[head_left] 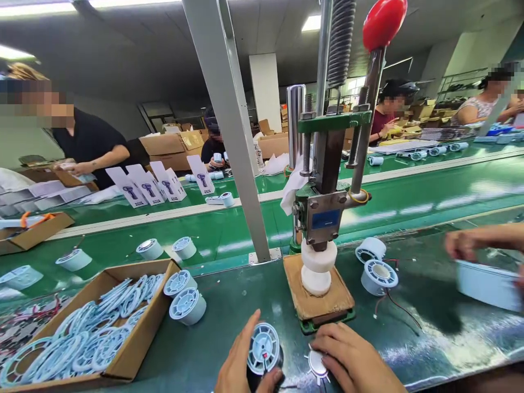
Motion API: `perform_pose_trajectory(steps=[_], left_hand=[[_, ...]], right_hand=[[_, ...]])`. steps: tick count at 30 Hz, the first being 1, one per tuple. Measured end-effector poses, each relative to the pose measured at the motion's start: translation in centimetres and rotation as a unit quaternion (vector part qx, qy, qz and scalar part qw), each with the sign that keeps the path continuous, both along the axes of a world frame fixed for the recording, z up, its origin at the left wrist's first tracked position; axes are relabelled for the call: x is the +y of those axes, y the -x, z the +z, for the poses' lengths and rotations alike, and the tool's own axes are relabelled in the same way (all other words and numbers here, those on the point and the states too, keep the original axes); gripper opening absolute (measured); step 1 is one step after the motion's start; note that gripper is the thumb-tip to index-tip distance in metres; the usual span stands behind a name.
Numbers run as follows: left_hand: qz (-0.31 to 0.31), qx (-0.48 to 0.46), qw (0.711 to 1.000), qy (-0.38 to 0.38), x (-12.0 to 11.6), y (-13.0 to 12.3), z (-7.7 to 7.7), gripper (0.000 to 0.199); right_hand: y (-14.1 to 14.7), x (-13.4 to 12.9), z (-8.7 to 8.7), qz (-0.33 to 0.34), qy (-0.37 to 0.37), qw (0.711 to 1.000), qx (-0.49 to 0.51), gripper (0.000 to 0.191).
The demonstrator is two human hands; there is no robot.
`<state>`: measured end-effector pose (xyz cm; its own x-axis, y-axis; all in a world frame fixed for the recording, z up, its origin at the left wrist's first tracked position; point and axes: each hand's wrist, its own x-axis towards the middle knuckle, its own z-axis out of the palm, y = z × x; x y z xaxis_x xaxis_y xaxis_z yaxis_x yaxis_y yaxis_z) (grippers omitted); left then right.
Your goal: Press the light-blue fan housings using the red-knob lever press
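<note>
Your left hand (237, 363) grips the round pale-blue plastic fan housing (264, 349); your right hand (352, 357) pinches the small white impeller (317, 364)

A grey ceiling (135, 49) carries strip lights (36, 8) at eleven o'clock; a white pillar (266, 90) stands at twelve; a slanted grey post (229, 125) crosses the centre; green conveyor belts (429, 191) run from nine to three; the green worktop (229, 305) lies at six.

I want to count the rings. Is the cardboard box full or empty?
Nearly full. The open box holds a heap of pale blue rings covering most of its floor, piled close to the rim at the left.
</note>
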<state>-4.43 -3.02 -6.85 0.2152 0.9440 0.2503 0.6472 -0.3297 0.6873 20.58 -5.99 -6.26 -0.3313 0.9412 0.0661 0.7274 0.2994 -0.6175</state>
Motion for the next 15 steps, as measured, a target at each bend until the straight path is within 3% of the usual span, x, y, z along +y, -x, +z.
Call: perform_pose_trajectory(steps=[7,11,15], left_hand=[[-0.013,0.007,1.000,0.027,0.1,0.6,-0.5,0.064],[-0.021,0.013,0.999,0.037,0.0,0.6,-0.6,0.063],[-0.032,0.022,0.998,0.047,-0.3,0.7,-0.5,0.069]], right_hand=[[0.7,1.0,1.1,0.072,-0.056,0.976,-0.200,0.028],[2.6,1.9,3.1,0.107,-0.003,0.952,-0.286,0.021],[3.0,2.3,5.0,0.128,0.051,0.943,-0.302,0.024]])
